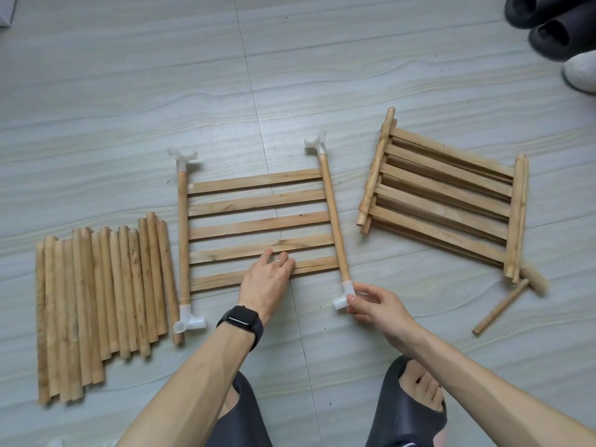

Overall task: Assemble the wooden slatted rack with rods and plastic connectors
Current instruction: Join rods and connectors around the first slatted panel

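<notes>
I have the slatted panel (pixel 261 227) lying flat on the floor, dead centre of my feed. The left hand (pixel 267 279) rests on the panel's two nearest slats with straight fingers, gripping nothing. The right hand (pixel 377 304) pinches the white plastic connector (pixel 343 296) at the panel's near-right corner between thumb and fingertips (it is seated on the side rod's end). Just left of the panel I see a row of loose rods (pixel 103 304). Right of the panel, apart from it, lies a stack of further panels (pixel 445 201).
</notes>
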The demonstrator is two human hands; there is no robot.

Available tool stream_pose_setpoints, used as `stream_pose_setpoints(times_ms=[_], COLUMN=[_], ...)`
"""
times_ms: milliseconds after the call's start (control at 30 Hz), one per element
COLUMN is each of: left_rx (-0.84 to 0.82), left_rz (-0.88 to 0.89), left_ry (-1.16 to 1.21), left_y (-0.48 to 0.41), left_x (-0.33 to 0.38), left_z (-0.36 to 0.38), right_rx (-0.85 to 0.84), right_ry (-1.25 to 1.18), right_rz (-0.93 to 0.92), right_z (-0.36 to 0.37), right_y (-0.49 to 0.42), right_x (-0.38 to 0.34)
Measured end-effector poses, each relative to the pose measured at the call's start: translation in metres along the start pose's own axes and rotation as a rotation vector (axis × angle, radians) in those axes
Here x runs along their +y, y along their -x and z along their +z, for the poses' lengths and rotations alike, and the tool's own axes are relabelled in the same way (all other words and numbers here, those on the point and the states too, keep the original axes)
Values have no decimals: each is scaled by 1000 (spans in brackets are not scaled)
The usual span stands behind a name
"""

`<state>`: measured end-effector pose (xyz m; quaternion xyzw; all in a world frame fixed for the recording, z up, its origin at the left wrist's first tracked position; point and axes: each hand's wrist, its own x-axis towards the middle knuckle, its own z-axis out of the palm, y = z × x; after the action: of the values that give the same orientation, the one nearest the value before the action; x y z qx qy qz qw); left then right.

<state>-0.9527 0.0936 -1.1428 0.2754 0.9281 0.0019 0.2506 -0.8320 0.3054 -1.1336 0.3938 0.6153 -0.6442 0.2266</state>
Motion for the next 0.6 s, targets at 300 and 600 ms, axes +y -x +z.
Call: stream_pose_setpoints(times_ms=[300,600], left_rx=[-51,-62], left_rz=[21,37], left_ry=[-80,-107], left_y=[1,2], left_x=[0,-1], left_z=[-6,-8], right_rx=[-10,-39], right_ry=[-394,-244], right_rz=[146,67], right_z=[10,6], right_y=[-2,-3], right_x=[0,0])
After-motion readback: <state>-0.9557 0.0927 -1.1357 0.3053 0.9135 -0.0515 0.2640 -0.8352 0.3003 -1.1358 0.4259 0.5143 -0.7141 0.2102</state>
